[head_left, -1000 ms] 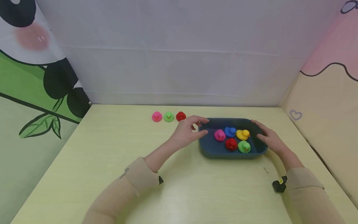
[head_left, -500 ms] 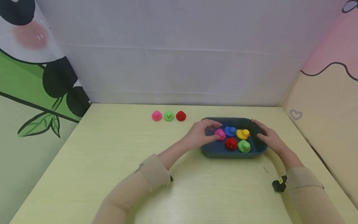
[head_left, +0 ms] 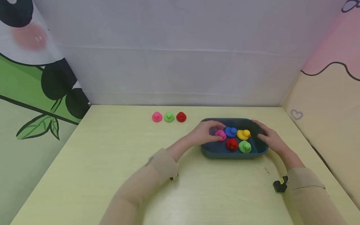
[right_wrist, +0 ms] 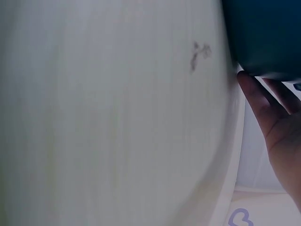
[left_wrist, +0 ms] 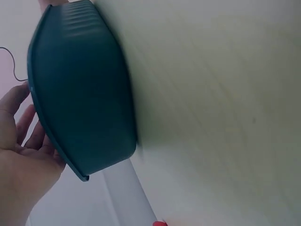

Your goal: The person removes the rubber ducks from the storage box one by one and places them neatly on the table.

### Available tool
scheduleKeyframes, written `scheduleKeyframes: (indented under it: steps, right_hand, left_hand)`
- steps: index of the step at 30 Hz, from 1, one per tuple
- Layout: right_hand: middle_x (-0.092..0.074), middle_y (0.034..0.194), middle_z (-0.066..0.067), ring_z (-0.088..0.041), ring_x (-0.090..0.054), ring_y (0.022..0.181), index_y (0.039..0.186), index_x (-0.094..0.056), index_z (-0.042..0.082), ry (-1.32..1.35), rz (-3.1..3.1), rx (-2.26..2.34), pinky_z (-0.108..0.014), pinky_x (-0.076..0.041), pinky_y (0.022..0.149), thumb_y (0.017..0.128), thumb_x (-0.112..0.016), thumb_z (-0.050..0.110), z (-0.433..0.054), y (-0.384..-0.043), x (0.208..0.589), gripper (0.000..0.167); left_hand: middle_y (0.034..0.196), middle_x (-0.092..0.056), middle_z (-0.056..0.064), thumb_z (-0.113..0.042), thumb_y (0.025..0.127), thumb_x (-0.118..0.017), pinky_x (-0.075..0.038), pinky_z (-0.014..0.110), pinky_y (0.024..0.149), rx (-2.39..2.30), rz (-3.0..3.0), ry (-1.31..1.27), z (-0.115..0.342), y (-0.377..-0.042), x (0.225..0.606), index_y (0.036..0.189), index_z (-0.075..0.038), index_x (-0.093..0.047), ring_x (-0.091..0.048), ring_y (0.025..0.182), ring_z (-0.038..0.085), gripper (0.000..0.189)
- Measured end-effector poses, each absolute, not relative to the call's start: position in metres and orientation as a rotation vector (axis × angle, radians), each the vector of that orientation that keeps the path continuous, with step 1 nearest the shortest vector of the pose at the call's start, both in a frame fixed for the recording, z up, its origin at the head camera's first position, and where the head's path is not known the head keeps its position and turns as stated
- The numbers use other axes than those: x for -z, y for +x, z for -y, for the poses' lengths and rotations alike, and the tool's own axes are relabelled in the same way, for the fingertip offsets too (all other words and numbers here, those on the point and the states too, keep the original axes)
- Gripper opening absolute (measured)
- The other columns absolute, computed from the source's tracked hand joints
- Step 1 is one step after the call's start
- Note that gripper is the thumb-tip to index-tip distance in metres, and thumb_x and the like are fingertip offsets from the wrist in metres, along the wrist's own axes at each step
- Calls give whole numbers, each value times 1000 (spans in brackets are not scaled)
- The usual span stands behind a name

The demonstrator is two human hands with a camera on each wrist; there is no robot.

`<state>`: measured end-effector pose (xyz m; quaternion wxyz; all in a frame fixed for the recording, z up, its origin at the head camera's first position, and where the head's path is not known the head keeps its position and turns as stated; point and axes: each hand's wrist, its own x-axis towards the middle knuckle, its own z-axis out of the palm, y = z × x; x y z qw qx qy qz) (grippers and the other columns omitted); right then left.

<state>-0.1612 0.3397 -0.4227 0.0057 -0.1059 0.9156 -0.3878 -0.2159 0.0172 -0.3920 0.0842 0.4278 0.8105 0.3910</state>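
A dark blue-green plastic tray (head_left: 206, 151) stands on the table with several small rubber ducks in it. My left hand (head_left: 203, 132) reaches over the tray's left rim. Its thumb lies in front of the pink rubber duck (head_left: 220, 134) and its fingers bend behind it, pinching it. Close by sit a blue duck (head_left: 230, 132), a yellow duck (head_left: 243, 134), a red duck (head_left: 232, 144) and a green duck (head_left: 245, 147). At the right end, my right hand (head_left: 272, 140) holds the tray's rim, thumb on the inner side. In the left wrist view the tray wall (left_wrist: 84, 94) hides the ducks.
Toward the back of the table (head_left: 112, 175), another pink duck (head_left: 157, 117), another green duck (head_left: 169, 117) and another red duck (head_left: 181, 117) stand in a row, left of the tray. A pale cloth wall (head_left: 182, 75) rises behind the table edge.
My left hand has moved right, from outside the tray's left end to over the rim, and its thumb and fingers have closed in on the pink duck. My right hand stays put.
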Motion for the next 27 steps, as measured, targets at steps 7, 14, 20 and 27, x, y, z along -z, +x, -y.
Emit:
scheduleKeyframes:
  steps: [7,14,20,27]
  right_hand:
    - [-21,152,-25,-51,-25,133,151,-22,17,-321,-2856,1202,-69,-22,102,96,-43,11,-340,-161,421,58]
    - [-23,151,-26,-49,-28,132,150,-23,15,-322,-2852,1219,-67,-24,102,96,-44,10,-340,-161,421,59]
    - [-23,151,-26,-49,-27,132,150,-23,15,-332,-2854,1217,-67,-24,102,95,-43,10,-341,-163,423,58]
    - [-23,151,-26,-49,-27,132,150,-23,15,-329,-2859,1212,-67,-24,102,95,-44,10,-342,-163,423,59]
  left_hand:
    - [124,-61,-1,-23,84,-72,-45,29,96,-969,-2448,1338,-26,-229,398,126,-12,-60,-55,108,14,45]
    - [124,-60,-1,-23,84,-71,-42,23,98,-813,-2450,1366,-35,-241,401,126,-13,-59,-52,113,12,45]
    - [123,-60,0,-23,86,-70,-40,20,98,-710,-2455,1387,-41,-245,402,125,-12,-60,-52,113,12,42]
    - [120,-61,0,-24,86,-69,-42,21,94,-624,-2512,1358,-46,-245,403,124,-13,-61,-53,109,12,40]
